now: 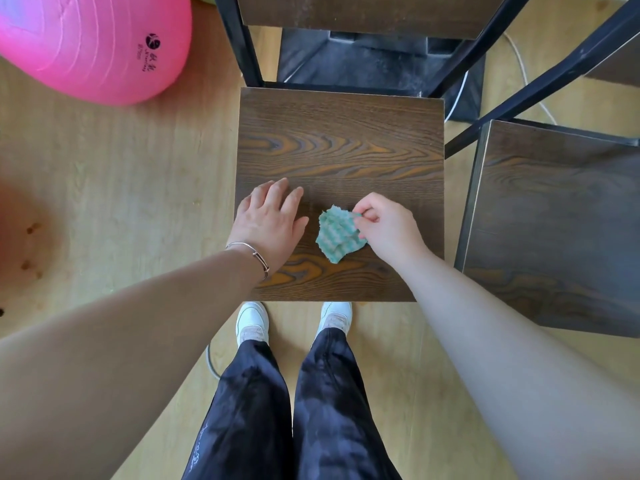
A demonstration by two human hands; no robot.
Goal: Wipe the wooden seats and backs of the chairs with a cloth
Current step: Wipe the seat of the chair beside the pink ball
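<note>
The person stands right at the front edge of a dark wooden chair seat, white shoes just short of it, and leans both arms in over the wood. The right hand pinches a small green-and-white striped cloth by its upper right corner, thumb and fingers curled on the fabric, while the rest of the cloth lies crumpled on the seat, near the middle of the front half. The left hand lies flat on the seat just beside the cloth, fingers straight and relaxed, gripping nothing; a thin silver bracelet circles that wrist. Up top, the chair back sits between black metal posts. A second chair's seat stands close on the right. A big pink exercise ball rests on the pale wood floor to the left.
</note>
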